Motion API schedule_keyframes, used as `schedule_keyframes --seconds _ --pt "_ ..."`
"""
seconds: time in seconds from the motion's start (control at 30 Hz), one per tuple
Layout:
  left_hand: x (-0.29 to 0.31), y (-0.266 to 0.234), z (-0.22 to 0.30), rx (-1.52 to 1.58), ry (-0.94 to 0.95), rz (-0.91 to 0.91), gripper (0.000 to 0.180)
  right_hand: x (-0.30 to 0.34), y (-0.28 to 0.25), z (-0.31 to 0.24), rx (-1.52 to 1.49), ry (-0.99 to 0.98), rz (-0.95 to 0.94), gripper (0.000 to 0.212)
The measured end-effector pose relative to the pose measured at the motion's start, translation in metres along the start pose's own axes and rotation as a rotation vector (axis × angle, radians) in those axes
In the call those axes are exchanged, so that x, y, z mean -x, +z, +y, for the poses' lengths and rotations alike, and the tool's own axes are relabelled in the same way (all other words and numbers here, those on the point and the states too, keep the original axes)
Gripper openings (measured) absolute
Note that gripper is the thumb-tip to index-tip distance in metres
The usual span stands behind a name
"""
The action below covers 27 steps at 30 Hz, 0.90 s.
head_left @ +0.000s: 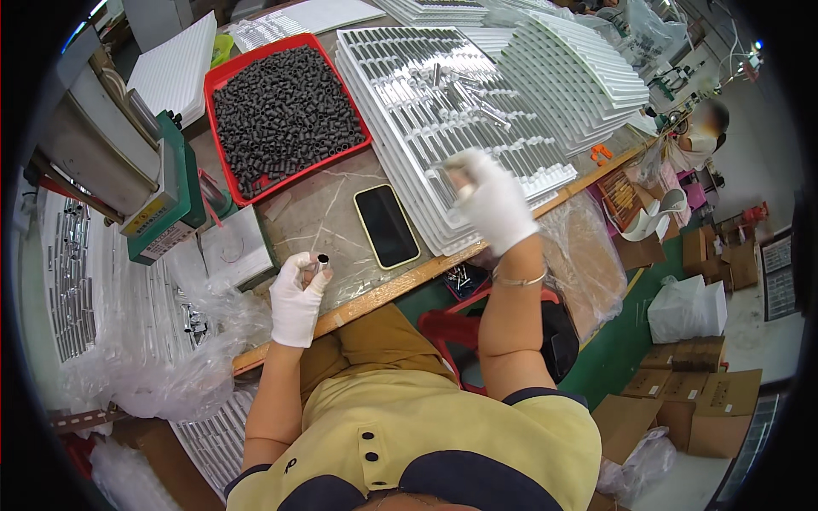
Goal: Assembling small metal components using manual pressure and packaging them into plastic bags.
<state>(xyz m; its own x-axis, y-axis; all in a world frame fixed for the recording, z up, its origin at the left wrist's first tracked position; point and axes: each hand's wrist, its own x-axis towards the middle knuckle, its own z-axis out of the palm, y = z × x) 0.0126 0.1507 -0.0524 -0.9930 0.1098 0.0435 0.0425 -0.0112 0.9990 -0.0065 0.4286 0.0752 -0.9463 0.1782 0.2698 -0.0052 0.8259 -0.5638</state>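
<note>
My left hand (296,298), in a white glove with bare fingertips, pinches a small silver metal tube (323,262) with a dark open end, just above the table's front edge. My right hand (494,200), gloved the same way, hovers over the lower part of a white ribbed tray (439,226); its fingers are smeared by motion, so what they hold cannot be made out. Rows of shiny metal tubes (426,111) lie in that tray's grooves, with several loose ones (477,102) lying across them. Between my hands rests a dark-screened phone (387,226).
A red tray (287,185) of black plastic sleeves (281,111) sits at the far left-centre. Left of it stands a green-based press machine (162,226). White ribbed trays (579,64) are stacked at the right. A wooden strip (375,298) edges the table; cardboard boxes (724,409) stand on the floor.
</note>
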Motion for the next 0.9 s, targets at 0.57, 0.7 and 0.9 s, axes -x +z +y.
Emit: schedule_keyframes --seconds 0.57,0.7,0.9 --pt "0.001 -0.032 0.017 0.068 -0.136 0.02 0.033 -0.066 -0.014 0.009 -0.148 0.086 0.016 0.019" --pt "0.005 -0.043 0.018 0.057 -0.129 0.058 0.03 0.008 0.07 -0.082 -0.587 -0.254 -0.255 0.014" --pt "0.016 -0.062 0.02 -0.051 -0.086 0.137 0.031 0.034 0.136 -0.118 -0.904 -0.114 -0.457 0.019"
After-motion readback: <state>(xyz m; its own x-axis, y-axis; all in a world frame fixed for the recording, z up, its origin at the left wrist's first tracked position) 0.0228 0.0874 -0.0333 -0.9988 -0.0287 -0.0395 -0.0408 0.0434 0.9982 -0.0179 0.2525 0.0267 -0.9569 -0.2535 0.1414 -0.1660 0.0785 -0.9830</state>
